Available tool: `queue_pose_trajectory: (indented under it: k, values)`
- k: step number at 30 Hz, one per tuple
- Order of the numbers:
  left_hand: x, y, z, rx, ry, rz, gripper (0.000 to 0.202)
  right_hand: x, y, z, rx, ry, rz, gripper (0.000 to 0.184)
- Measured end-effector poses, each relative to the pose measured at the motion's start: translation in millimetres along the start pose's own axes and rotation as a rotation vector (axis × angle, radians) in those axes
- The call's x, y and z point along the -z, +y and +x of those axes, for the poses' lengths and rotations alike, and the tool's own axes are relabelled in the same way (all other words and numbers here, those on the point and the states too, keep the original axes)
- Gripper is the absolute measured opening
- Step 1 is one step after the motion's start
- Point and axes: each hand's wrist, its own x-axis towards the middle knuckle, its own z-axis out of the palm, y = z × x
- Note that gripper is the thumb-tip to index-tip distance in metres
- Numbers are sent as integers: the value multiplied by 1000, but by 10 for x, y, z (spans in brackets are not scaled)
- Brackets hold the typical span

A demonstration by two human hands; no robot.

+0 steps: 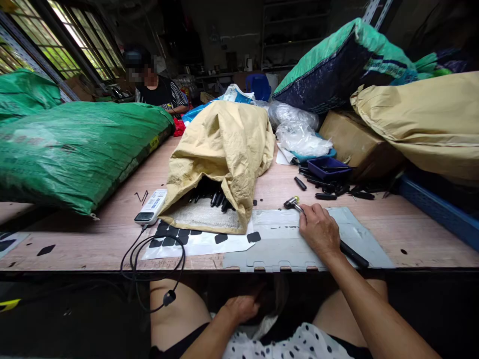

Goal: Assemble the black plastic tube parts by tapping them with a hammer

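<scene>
My right hand (319, 230) lies on a grey foam mat (277, 244) at the table's front edge, closed around a small hammer (291, 202) whose black handle sticks out behind my wrist. My left hand (241, 307) is below the table edge in my lap, fingers curled; whether it holds anything is hidden in the dark. A tan sack (220, 149) lies open in front of me with several black parts (217, 197) spilling from its mouth. A white sheet with black pads (179, 239) lies beside the mat.
A white device with a black cable (151, 205) lies left of the sack. A dark blue tray (329, 167) and loose black parts (325, 195) sit at right. Green sacks (75, 149) fill the left, a tan sack (422, 119) the right. Another person (157, 87) sits far back.
</scene>
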Motion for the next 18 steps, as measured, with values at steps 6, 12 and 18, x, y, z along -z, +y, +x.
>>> queue_pose_trajectory:
  k: [6,12,18]
  values:
    - [475,692,-161,-832,676,379,36,-5,9,-3,12,8,-12,27]
    - [1798,548,382,-41,1452,157,21,0,0,4,15,9,-12,27]
    - [2416,169,709,524,1126,267,27,16,-14,19,11,-9,-8,26]
